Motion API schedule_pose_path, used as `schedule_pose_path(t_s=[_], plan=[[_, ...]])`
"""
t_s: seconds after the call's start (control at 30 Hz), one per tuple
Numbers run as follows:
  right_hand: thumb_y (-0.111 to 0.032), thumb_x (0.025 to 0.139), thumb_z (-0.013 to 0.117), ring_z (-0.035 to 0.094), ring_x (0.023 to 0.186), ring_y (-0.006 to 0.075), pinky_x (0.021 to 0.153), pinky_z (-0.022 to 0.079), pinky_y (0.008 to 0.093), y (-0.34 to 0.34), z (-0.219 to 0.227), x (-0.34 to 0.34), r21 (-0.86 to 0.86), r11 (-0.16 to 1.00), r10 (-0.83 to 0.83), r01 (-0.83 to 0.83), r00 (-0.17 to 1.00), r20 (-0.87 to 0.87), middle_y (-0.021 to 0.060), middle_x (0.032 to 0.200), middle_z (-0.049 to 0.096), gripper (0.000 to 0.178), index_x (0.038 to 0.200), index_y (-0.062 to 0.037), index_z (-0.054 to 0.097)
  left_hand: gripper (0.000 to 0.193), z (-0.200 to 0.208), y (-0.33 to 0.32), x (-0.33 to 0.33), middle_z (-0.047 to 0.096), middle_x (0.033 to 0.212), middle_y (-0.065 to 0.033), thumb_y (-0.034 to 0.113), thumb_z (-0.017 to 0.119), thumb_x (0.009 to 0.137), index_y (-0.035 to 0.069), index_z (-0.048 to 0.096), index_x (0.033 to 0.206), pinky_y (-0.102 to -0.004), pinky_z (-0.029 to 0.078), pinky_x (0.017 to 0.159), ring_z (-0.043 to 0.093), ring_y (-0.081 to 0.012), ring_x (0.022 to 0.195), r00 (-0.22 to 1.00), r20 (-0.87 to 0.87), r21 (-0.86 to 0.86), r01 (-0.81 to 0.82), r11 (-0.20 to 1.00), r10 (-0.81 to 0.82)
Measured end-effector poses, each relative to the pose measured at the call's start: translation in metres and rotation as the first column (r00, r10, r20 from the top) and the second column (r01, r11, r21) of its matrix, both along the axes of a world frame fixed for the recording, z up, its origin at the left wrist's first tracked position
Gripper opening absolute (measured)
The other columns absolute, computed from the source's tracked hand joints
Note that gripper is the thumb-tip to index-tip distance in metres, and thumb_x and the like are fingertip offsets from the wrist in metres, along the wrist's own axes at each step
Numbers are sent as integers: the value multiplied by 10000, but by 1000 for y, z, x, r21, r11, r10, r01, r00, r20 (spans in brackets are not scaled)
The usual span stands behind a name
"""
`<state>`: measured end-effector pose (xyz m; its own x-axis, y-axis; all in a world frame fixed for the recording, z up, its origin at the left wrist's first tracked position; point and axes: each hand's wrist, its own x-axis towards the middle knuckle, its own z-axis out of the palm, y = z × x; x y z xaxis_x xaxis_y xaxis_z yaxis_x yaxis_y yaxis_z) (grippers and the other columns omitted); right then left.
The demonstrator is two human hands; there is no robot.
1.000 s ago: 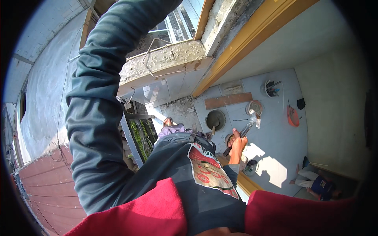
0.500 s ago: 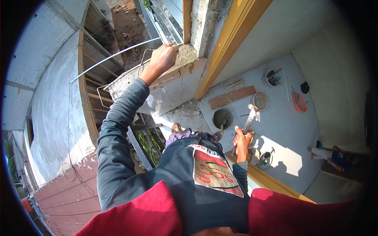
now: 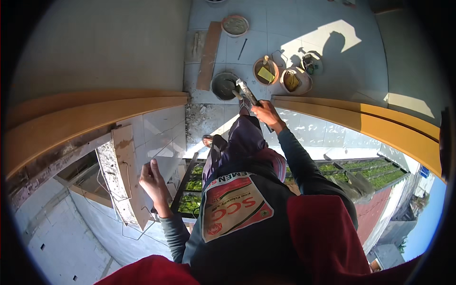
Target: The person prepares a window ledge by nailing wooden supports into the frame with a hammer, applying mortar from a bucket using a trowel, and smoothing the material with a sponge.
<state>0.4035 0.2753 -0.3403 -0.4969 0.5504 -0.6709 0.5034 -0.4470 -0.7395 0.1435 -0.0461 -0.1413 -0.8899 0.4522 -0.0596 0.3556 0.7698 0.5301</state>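
My right hand (image 3: pixel 268 116) is closed round the handle of a hammer (image 3: pixel 248 91), whose pale, mortar-caked head points away from me, over a bucket of grey mortar (image 3: pixel 223 86). To the left, my left hand (image 3: pixel 153 183) is in the air with loosely curled fingers, the thumb apart and nothing seen in it. Beside that hand runs a ledge of rough concrete (image 3: pixel 110 166) with a wooden board (image 3: pixel 127 152) along its side. Bent metal rods (image 3: pixel 127 183) hook over the ledge and board.
Yellow-orange door frame pieces (image 3: pixel 95 111) flank the opening ahead. On the tiled floor stand an orange bucket with a yellow sponge-like block (image 3: pixel 266 73), a pale bucket (image 3: pixel 295 80) and a mortar tub (image 3: pixel 235 26). A plank (image 3: pixel 209 57) lies there. A dark metal grille (image 3: pixel 190 185) is below me.
My view has swung toward the room on the right. My left hand has come off the ledge top, its fist loosened. The hammer stays in my right hand.
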Motion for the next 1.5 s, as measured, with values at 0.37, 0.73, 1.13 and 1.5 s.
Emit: schedule_pose_path(t_s=[0.37, 0.73, 1.13, 1.5], plan=[[-132, 875, 606, 531, 509, 136, 435, 424, 288, 130, -276, 97, -143, 771, -581, 621, 777, 242, 28, 620, 542, 164, 731, -59, 575, 400, -180, -7, 92, 679, 1007, -205, 261, 684, 880, 15, 589, 1180, -424, 530, 790, 676, -336, 919, 622, 783, -348, 405, 846, 24], [-99, 853, 534, 475, 410, 158, 351, 353, 315, 279, -464, 211, 79, 876, -395, 475, 615, 683, 99, 610, 540, 267, 1086, 23, 494, 406, -233, 59, 116, 657, 990, -166, 314, 665, 882, 39, 608, 1175, -427, 494, 811, 639, -296, 898, 645, 710, -623, 385, 681, 284], [-202, 907, 563, 682, 809, 310, 691, 522, 419, 244, -530, 253, -73, 422, 222, -904, 25, 975, 123, 806, 666, 217, 935, -9, 660, 369, -376, 78, 120, 631, 1009, -153, 265, 693, 868, 36, 609, 1145, -421, 481, 860, 611, -292, 953, 703, 681, -536, 289, 793, 204], [-141, 817, 635, 593, 997, 369, 848, 493, 478, 82, -486, -83, 351, 585, 477, -731, 661, 580, 192, 999, 613, 242, 1028, -24, 640, 683, -714, 215, 59, 660, 1045, -221, 346, 776, 786, -2, 478, 1292, -381, 529, 777, 669, -280, 925, 507, 805, -296, -110, 949, 310]])
